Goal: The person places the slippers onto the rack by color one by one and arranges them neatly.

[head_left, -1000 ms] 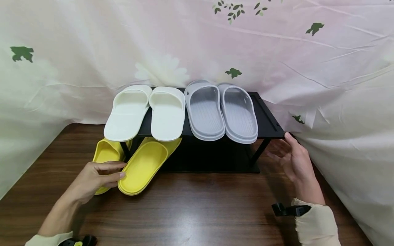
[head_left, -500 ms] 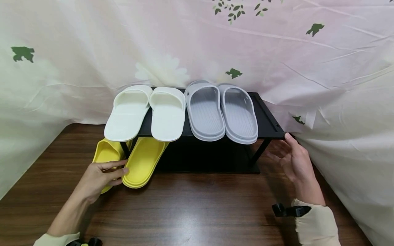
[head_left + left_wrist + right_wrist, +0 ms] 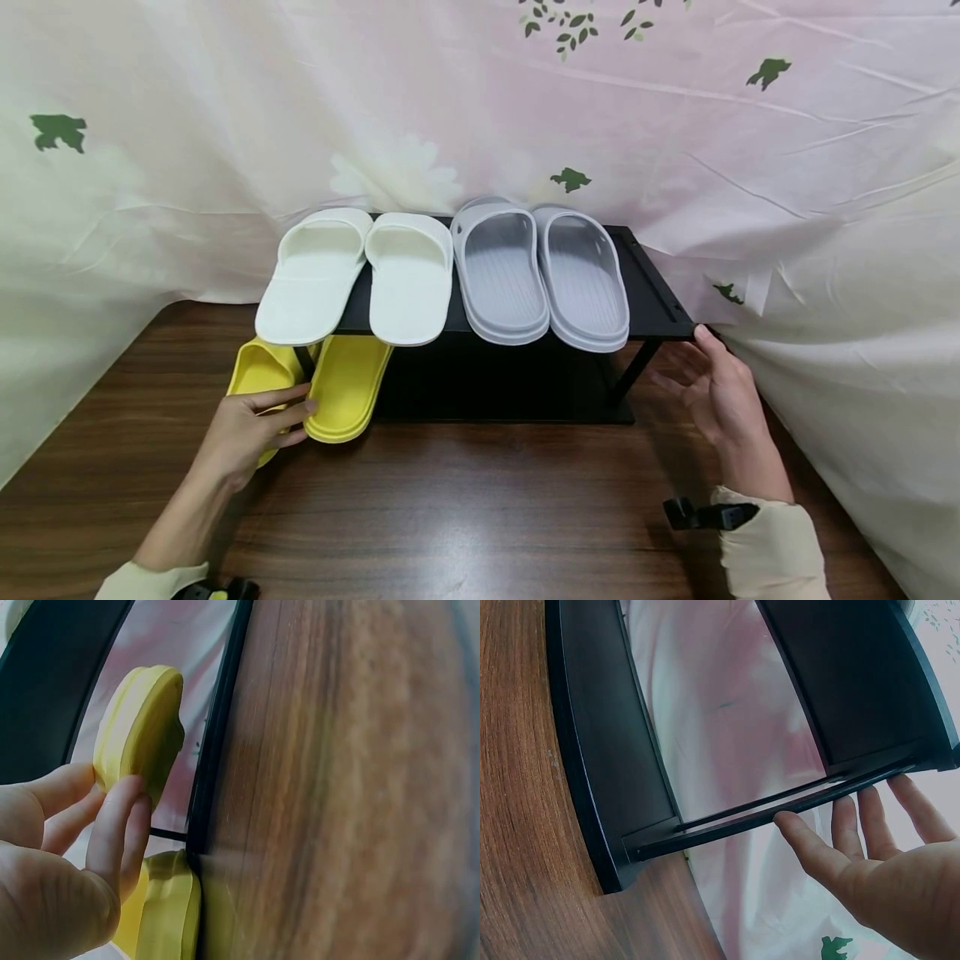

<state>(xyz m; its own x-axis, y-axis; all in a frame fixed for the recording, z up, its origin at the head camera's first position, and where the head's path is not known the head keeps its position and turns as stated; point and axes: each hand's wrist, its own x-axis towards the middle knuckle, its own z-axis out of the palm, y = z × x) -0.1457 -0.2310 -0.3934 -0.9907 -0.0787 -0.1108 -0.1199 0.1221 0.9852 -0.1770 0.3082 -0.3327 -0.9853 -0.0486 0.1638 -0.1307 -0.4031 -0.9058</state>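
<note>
My left hand [image 3: 240, 433] pinches the heel end of a yellow slipper [image 3: 345, 392] between thumb and fingers. The slipper's front part is hidden under the upper shelf of a black two-tier shoe rack [image 3: 652, 283]. In the left wrist view, the held slipper [image 3: 135, 735] shows edge-on, above the lower shelf. Another yellow slipper [image 3: 258, 371] lies by the rack's left leg, partly behind my left hand. At the rack's right end, my right hand [image 3: 727, 400] rests its fingertips on the side frame; the right wrist view shows these fingers fairly straight against the bar [image 3: 742, 831].
On the upper shelf stand two white slippers [image 3: 307, 292] on the left and two grey clogs [image 3: 585, 283] to their right. A pale curtain [image 3: 450, 100] hangs behind and on both sides. Brown wood-grain tabletop [image 3: 480, 508] lies in front of the rack.
My left hand has moved slightly right and forward, sliding the yellow slipper deeper under the upper shelf and turning it straighter. My right hand has stayed at the rack's right end.
</note>
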